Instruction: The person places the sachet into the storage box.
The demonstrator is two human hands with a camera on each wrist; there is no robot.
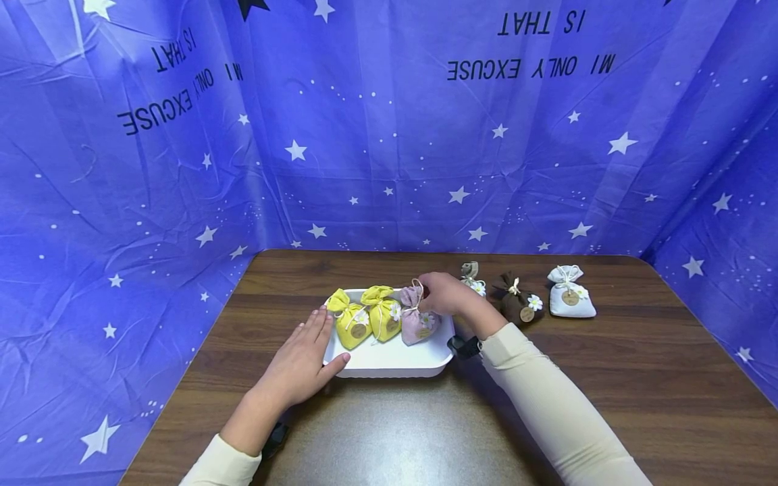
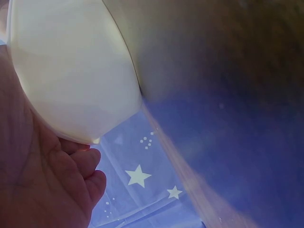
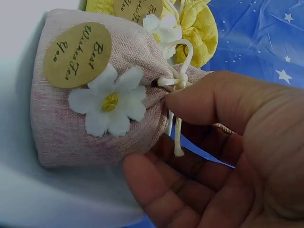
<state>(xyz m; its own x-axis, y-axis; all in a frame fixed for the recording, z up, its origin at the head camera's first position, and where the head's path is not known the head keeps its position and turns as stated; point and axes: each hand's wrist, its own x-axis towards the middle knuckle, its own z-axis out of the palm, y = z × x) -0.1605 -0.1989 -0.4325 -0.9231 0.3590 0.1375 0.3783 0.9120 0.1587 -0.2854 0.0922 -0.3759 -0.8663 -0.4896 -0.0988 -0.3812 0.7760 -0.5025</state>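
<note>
My right hand (image 1: 446, 295) pinches the tied neck of a pale pink drawstring pouch (image 3: 95, 128) between thumb and fingers. The pouch stands in the right part of a white tray (image 1: 389, 358), bearing a white flower and a round brown label. Two yellow pouches, one at the left (image 1: 354, 331) and one in the middle (image 1: 384, 322), sit beside it in the tray. With fingers straight, my left hand (image 1: 302, 364) rests against the tray's left rim. In the left wrist view, the tray's outer side (image 2: 76, 71) lies against that hand.
To the right of the tray stand a grey-beige pouch (image 1: 471, 275), partly behind my right hand, a dark brown pouch (image 1: 516, 305) and a white pouch (image 1: 571, 307). They share the wooden table (image 1: 638, 378). A blue star-printed cloth (image 1: 389, 162) hangs behind and at both sides.
</note>
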